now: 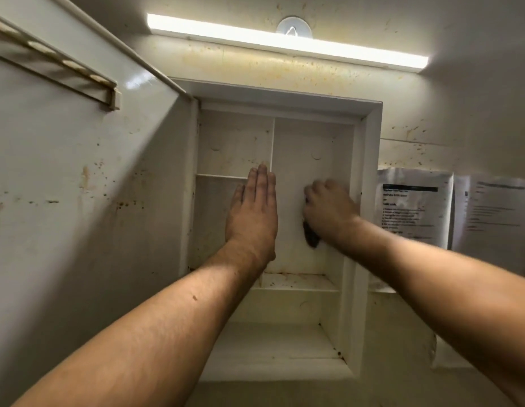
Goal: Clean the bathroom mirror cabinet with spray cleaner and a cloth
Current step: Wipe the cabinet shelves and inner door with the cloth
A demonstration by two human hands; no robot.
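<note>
Wiping the inside of the cabinet [370, 201] is where I judge the job to stand, somewhere in the middle. Its door [93, 215] is swung wide to the left, and the shelves hold nothing. My right hand [328, 212] is curled over a dark cloth [311, 237], pressing it against the back wall of the tall right-hand compartment; only the lower end of the cloth shows below my palm. That back wall looks fairly pale, though the blur around my hand keeps me from saying how clean it is. Plenty looks left to do: the shelf [299, 282] under my hands carries brown specks along its back edge, and the inside of the door is spotted and streaked. The mirror side faces away, so I cannot tell its state. The spray bottle is nowhere in view.

My left hand [252, 212] holds nothing — its fingers [262, 186] lie straight and close together, pointing up, palm flat toward the cabinet in front of the upright divider [272, 142], seemingly bracing. Both forearms reach up and forward, the right one coming in from the side at a slant.
</note>
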